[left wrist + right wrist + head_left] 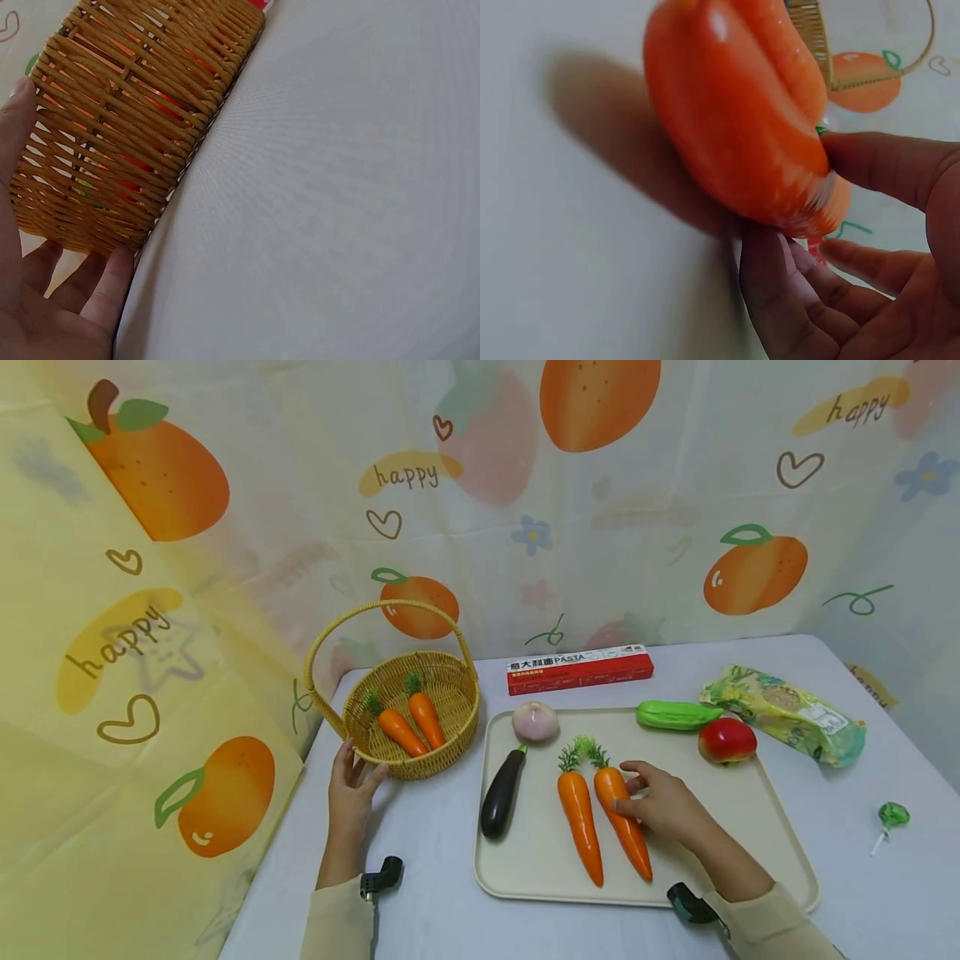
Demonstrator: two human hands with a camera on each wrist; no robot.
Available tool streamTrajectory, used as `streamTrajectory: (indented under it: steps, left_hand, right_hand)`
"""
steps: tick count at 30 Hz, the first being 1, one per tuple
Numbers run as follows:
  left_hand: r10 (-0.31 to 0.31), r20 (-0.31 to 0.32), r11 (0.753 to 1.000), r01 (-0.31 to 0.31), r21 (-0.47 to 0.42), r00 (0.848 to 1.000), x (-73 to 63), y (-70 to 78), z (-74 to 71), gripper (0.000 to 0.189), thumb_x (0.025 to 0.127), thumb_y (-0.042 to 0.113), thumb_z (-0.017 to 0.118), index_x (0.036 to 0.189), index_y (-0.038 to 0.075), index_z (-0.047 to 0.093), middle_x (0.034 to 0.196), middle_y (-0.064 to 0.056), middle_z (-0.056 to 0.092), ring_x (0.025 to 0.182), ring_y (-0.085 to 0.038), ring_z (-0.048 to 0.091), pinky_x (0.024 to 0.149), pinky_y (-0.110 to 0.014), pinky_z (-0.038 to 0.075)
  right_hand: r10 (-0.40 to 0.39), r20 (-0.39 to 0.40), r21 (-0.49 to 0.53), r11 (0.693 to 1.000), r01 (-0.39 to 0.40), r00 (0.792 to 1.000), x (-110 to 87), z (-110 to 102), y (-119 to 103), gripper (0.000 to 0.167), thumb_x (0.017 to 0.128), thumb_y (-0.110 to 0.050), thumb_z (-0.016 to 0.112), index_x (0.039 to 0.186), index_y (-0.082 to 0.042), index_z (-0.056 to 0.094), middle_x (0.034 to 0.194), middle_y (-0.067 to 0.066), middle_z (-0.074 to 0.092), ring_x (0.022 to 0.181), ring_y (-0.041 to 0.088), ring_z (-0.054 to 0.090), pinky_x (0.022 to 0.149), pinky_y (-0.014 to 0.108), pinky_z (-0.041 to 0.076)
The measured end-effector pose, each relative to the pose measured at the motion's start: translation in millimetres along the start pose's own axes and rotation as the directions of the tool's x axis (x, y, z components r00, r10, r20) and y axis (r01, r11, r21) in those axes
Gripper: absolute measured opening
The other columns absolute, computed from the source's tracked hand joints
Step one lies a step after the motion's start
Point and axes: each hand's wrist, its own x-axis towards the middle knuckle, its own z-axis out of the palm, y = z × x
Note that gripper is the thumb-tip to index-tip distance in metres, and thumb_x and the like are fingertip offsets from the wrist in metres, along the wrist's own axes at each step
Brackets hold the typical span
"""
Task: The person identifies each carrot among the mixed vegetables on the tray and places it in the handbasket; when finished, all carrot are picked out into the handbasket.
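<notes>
My left hand (pixel 351 793) rests against the near side of the wicker basket (pixel 467 714), thumb and fingers spread along its woven wall (pixel 127 112). Inside the basket lie an orange carrot (pixel 401 732) and a second carrot (pixel 426 720). Over the tray (pixel 517 888), my right hand (pixel 667 802) pinches the right-hand carrot (pixel 633 837) between thumb and fingers; up close, the right wrist view shows this carrot (pixel 727 112). Just left of it lies another carrot (pixel 581 827) with a green top. I cannot tell whether the pinched carrot touches the tray.
On the tray are an eggplant (pixel 502 797), a garlic bulb (pixel 535 723), a long green vegetable (pixel 675 715) and a red fruit (pixel 727 741) at the rim. A red pasta box (pixel 581 672) stands behind. To the right lie a patterned packet (pixel 787 710) and a green lollipop (pixel 892 815).
</notes>
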Motion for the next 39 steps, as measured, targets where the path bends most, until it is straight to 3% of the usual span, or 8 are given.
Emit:
streamTrajectory:
  steps: [10, 17, 24, 29, 39]
  left_hand:
    - [-0.011, -0.008, 1.0, 0.011, -0.023, 1.0, -0.5, -2.4, 0.6, 0.086, 0.085, 0.018, 0.078, 0.154, 0.019, 0.027, 0.16, -0.006, 0.019, 0.142, -0.024, 0.027, 0.11, -0.043, 0.032]
    - [-0.001, -0.009, 1.0, 0.001, -0.019, 1.0, -0.8, -0.3, -0.2, 0.086, 0.085, 0.018, 0.077, 0.154, 0.018, 0.026, 0.16, -0.006, 0.019, 0.142, -0.024, 0.027, 0.11, -0.043, 0.032]
    - [-0.004, -0.007, 1.0, 0.004, 0.003, 1.0, -1.6, -0.5, 0.1, 0.085, 0.086, 0.02, 0.076, 0.155, 0.017, 0.025, 0.16, -0.007, 0.018, 0.142, -0.025, 0.027, 0.11, -0.043, 0.032]
    - [0.004, -0.014, 1.0, -0.004, -0.007, 1.0, -3.1, -1.1, 0.2, 0.084, 0.086, 0.017, 0.076, 0.154, 0.016, 0.027, 0.159, -0.008, 0.019, 0.141, -0.026, 0.028, 0.11, -0.044, 0.032]
    - [-0.001, -0.002, 1.0, 0.001, 0.002, 1.0, -0.7, 2.4, 0.6, 0.085, 0.086, 0.02, 0.076, 0.155, 0.017, 0.025, 0.16, -0.007, 0.019, 0.142, -0.024, 0.027, 0.11, -0.043, 0.032]
  right_hand:
    - [0.013, -0.011, 0.135, 0.991, -0.012, 1.0, -3.3, -16.0, 5.0, 0.068, 0.087, -0.016, 0.072, 0.143, 0.002, 0.038, 0.125, 0.024, 0.053, 0.093, 0.026, 0.061, 0.072, 0.033, 0.057]
    - [-0.03, 0.042, 0.316, 0.949, 0.015, 0.999, -7.8, -22.1, 2.7, 0.07, 0.091, -0.007, 0.067, 0.147, 0.007, 0.028, 0.134, 0.033, 0.046, 0.103, 0.033, 0.062, 0.078, 0.038, 0.057]
    - [-0.057, 0.08, 0.281, 0.959, 0.032, 0.995, -5.3, -18.5, 7.5, 0.069, 0.092, -0.006, 0.065, 0.148, 0.007, 0.027, 0.129, 0.031, 0.051, 0.103, 0.032, 0.06, 0.082, 0.038, 0.056]
    - [-0.085, 0.049, 0.24, 0.968, 0.071, 0.995, -6.7, -24.2, 4.6, 0.066, 0.092, -0.006, 0.065, 0.148, 0.003, 0.03, 0.132, 0.028, 0.046, 0.103, 0.033, 0.055, 0.081, 0.036, 0.056]
    - [-0.195, 0.004, 0.319, 0.93, 0.184, 0.981, -7.9, -33.3, -16.6, 0.068, 0.092, -0.01, 0.068, 0.149, -0.003, 0.033, 0.138, 0.022, 0.044, 0.109, 0.035, 0.051, 0.079, 0.032, 0.057]
